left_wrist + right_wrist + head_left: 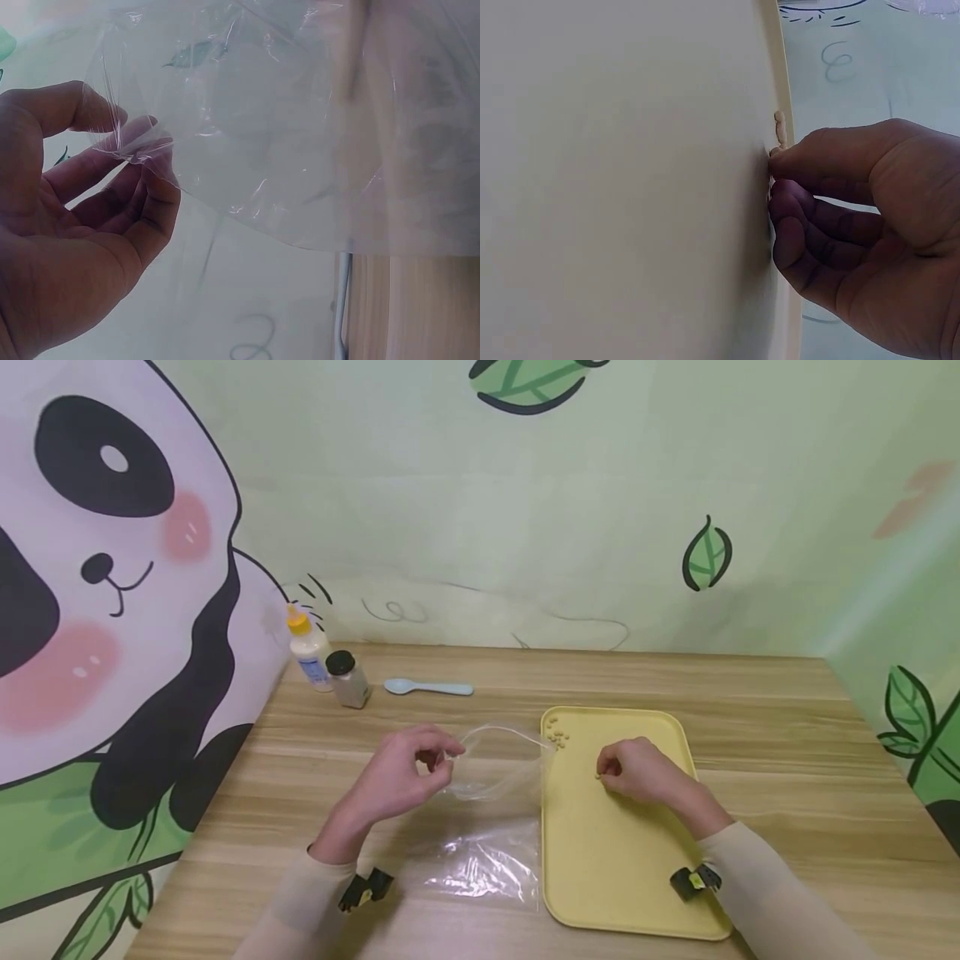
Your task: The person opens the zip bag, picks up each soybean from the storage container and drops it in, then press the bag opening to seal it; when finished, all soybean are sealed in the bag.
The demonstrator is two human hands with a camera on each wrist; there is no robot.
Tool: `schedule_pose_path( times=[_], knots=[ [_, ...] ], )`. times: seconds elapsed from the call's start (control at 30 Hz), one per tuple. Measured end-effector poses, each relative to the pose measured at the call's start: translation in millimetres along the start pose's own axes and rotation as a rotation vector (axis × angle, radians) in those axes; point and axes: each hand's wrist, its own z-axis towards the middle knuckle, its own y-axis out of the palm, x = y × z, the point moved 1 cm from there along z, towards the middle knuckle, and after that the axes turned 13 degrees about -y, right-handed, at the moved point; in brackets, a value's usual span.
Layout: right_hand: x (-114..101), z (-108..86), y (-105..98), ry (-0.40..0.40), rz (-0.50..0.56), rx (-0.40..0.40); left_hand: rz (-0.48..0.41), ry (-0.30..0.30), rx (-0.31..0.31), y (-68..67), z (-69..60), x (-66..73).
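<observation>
My left hand (405, 774) pinches the rim of a clear plastic bag (483, 864) between thumb and fingers, and its mouth stands open. The left wrist view has the bag film (255, 127) stretching away from the fingertips. Over a yellow tray (622, 877), my right hand (643, 768) holds its thumb and fingertips together on a small pale bean (598, 776). Several more beans (557, 737) lie loose in the tray's far left corner. In the right wrist view, the fingertips touch or nearly touch the tray surface (630, 187); the other beans are partly hidden behind the thumb.
At the back left of the wooden table (780, 735) stand a white glue bottle (311, 658) with a yellow cap and a small jar (350, 683) with a black lid. A light blue spoon (431, 687) lies beside them. Painted walls border the table.
</observation>
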Motion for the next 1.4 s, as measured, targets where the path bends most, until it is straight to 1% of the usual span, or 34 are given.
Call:
schedule_pose_path(
  times=[0.43, 0.6, 0.8, 1.13, 1.4],
  knots=[
    [-0.7, -1.7, -3.7, 0.027, 0.026, 0.012, 0.012, 0.003, -0.006, -1.2, 1.0, 0.2],
    [-1.7, -1.7, -3.1, 0.030, 0.050, 0.002, 0.022, 0.003, -0.009, -1.6, -0.2, 0.3],
    [-1.4, -1.3, -2.4, 0.036, 0.050, -0.001, 0.033, 0.011, -0.007, -2.2, 0.5, 0.4],
    [-0.7, -1.2, -4.7, 0.030, 0.075, 0.014, 0.022, 0.022, -0.007, -1.4, 0.2, 0.6],
    [1.3, -1.8, -3.7, 0.042, 0.091, 0.030, 0.004, 0.021, -0.010, -0.9, 0.0, 0.5]
  ],
)
